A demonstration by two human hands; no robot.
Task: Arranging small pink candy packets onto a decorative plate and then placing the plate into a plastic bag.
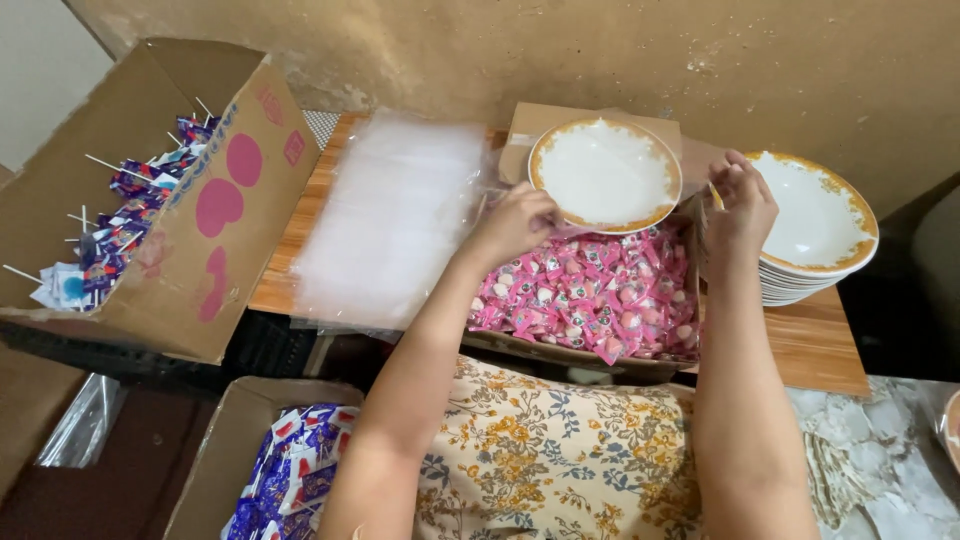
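L hand (pixel 515 222) curling shut on pink candies (pixel 600 295) in box, R hand (pixel 742 205) pinching something small at plate stack (pixel 815 235), hands apart w/ lone plate (pixel 605 172) sitting between

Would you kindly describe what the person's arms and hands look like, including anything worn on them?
Both arms are bare along all that shows, with no sleeves in view. The left hand and right hand wear no gloves; no watch or bracelet shows at either wrist. Rings cannot be made out.

head cam, looks down, close on table (pixel 830 345)
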